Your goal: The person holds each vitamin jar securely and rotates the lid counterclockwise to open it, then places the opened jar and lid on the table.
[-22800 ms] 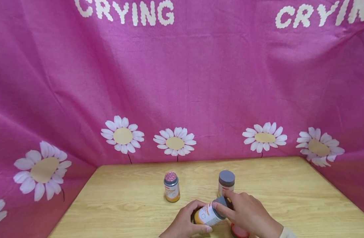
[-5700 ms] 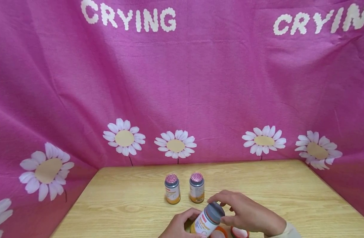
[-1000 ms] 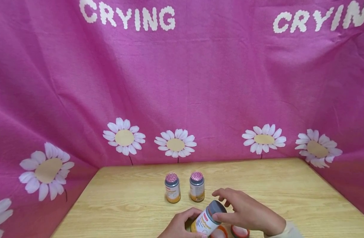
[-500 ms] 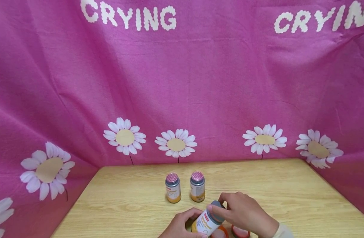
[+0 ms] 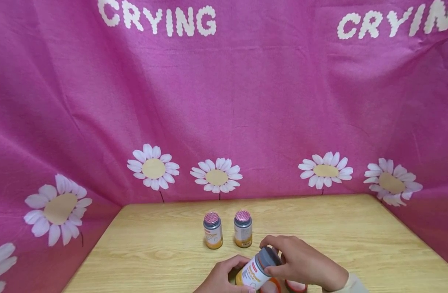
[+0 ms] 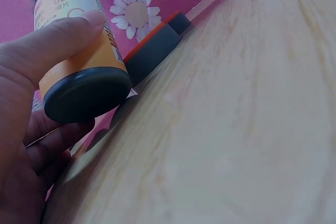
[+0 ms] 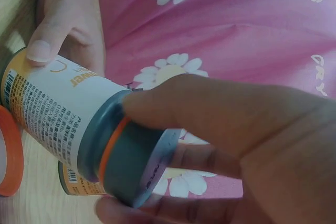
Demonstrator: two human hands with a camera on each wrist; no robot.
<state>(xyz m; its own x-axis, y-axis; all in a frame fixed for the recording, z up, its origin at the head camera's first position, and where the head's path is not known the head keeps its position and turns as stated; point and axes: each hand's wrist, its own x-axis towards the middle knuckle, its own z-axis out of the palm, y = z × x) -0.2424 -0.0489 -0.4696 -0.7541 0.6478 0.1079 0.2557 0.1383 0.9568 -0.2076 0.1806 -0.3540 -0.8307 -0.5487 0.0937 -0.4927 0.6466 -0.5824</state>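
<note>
My left hand [image 5: 222, 276] grips a white and orange supplement bottle [image 5: 250, 277], tilted with its top towards the right. In the left wrist view the thumb lies across the label and the dark base [image 6: 89, 95] is raised off the table. My right hand [image 5: 302, 260] holds the bottle's grey cap [image 5: 269, 257] between thumb and fingers. The right wrist view shows the cap's orange rim [image 7: 113, 148] at the bottle's neck; whether it is loose I cannot tell. Two similar bottles, left [image 5: 213, 236] and right [image 5: 243, 236], stand capless, pink foil seals on top.
Two caps with orange-red rims, one [image 5: 271, 286] below the held bottle and another [image 5: 296, 286] under my right hand, lie on the wooden table [image 5: 154, 244]. A pink cloth [image 5: 264, 101] with daisies hangs behind and beside the table.
Since the earliest frame, a second bottle stands capless beside the first, and a second cap lies on the table. Within the last second, my right fingers have shifted round the held bottle's cap.
</note>
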